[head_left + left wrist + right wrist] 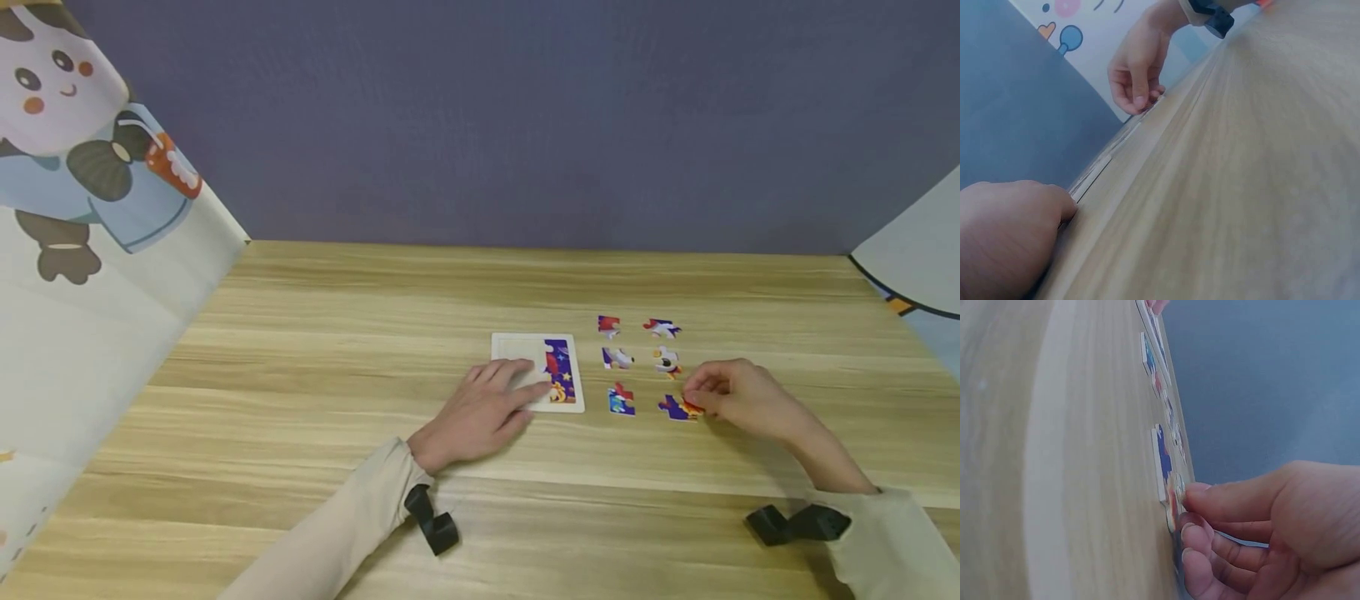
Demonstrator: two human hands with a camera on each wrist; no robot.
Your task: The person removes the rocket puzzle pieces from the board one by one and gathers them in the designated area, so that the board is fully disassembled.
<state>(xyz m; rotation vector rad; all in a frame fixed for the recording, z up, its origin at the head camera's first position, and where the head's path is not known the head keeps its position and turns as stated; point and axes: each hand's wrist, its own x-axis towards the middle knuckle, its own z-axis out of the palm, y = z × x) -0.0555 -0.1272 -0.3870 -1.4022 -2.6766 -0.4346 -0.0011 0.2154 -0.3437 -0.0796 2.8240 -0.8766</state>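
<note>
A small white-framed puzzle board [579, 407] lies on the table, with joined purple puzzle pieces [561, 367] along its right side. My left hand [483, 410] rests on the board's left part, fingers spread and covering some of it. To the right, my right hand [742, 398] pinches the right end of a purple and orange puzzle piece [677, 407] between thumb and curled fingers. That piece lies low at the table surface; in the right wrist view the thumb tip meets its edge. The left wrist view shows the board's thin edge [1094, 178] beside the left hand.
Several loose pieces lie in two columns between the hands, among them a red one [609, 326], a blue-green one [621, 400] and a white bird's-head one [665, 360]. A dark wall panel [525, 125] bounds the wooden table [337, 333] at the back.
</note>
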